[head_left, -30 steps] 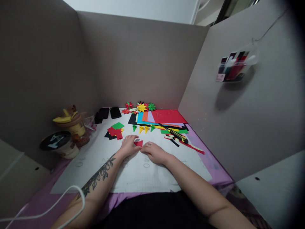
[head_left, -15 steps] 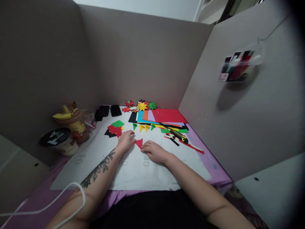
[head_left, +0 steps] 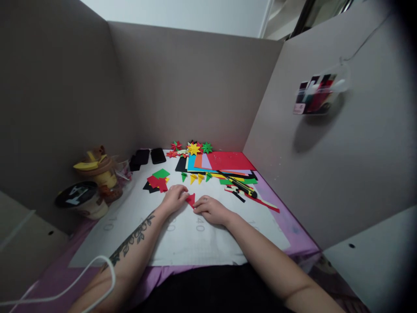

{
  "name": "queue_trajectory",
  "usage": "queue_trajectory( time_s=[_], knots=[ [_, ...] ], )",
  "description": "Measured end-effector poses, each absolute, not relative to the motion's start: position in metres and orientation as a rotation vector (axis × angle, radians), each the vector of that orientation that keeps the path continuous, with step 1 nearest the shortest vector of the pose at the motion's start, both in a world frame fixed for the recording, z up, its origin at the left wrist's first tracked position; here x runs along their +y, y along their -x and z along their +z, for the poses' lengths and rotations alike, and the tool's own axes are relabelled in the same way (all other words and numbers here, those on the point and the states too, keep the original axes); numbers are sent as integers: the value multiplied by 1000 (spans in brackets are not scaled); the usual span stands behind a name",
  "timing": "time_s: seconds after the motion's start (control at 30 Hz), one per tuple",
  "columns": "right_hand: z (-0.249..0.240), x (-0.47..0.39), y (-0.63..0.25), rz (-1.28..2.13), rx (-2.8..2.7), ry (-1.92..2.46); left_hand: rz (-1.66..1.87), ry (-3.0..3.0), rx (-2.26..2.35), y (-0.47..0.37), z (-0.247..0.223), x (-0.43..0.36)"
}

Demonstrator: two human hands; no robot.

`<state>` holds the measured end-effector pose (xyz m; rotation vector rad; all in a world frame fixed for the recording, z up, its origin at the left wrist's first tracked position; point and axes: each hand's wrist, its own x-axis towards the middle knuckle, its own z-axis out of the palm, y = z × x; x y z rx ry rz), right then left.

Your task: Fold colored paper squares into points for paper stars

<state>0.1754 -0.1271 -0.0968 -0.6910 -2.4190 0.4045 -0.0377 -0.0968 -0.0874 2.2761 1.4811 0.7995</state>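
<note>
A small folded piece of red paper (head_left: 191, 199) lies on the white sheet between my hands. My left hand (head_left: 175, 199) has its fingertips closed on the paper's left edge. From the right, my right hand (head_left: 212, 209) pinches the lower right corner, with thumb and fingers together. Just beyond them stand small folded yellow paper pieces (head_left: 196, 178) and folded green pieces (head_left: 208, 176) in a row. Left of these is a loose pile of red paper squares (head_left: 158, 182), with a green square (head_left: 160, 173) at its back.
Paper stars (head_left: 194, 149) sit against the back panel. Coloured sheets (head_left: 228, 161) are stacked at the back right, with a utility knife (head_left: 246, 189) in front. Tubs (head_left: 85, 200) stand at the left; a black phone-like slab (head_left: 158, 155) lies behind. A white cable (head_left: 110, 278) crosses my left forearm.
The view has tilted slightly upward. My left hand has come a little closer to the red paper and now touches its left side. The right hand keeps its pinch.
</note>
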Motion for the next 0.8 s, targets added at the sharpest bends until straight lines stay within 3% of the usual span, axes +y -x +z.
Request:
queue_trajectory(
  time_s=[0.17,0.47,0.8],
  knots=[
    [-96,-127,-175,485,-2362,693,799,-2303,1322,39,-86,-99],
    [-94,-126,-167,552,-1892,1112,1002,-2063,1184,29,-75,-108],
    [-89,-129,-158,554,-1794,1084,1172,-1753,1091,12,-75,-123]
  ],
)
